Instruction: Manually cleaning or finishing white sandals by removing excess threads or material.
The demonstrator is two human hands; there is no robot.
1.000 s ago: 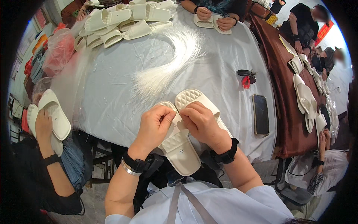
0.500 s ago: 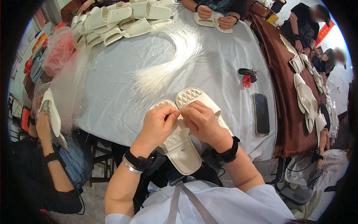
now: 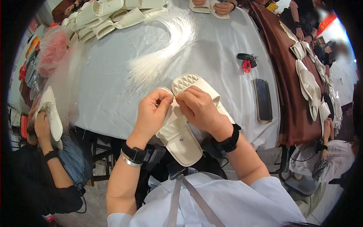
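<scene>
Directly beneath both hands [image 3: 200, 108], a pair of cream slippers [image 3: 184, 150].

A brown-draped table [image 3: 293, 109] stands beside a grey-covered table [image 3: 107, 87].

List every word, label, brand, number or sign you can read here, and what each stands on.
Dark number, on the near cream slipper's sole: legible, not copied out here.
Yellow marks on the red sign, upper right: too small and blurred to read.
Slipper pile: any marks are too small to read.
</scene>
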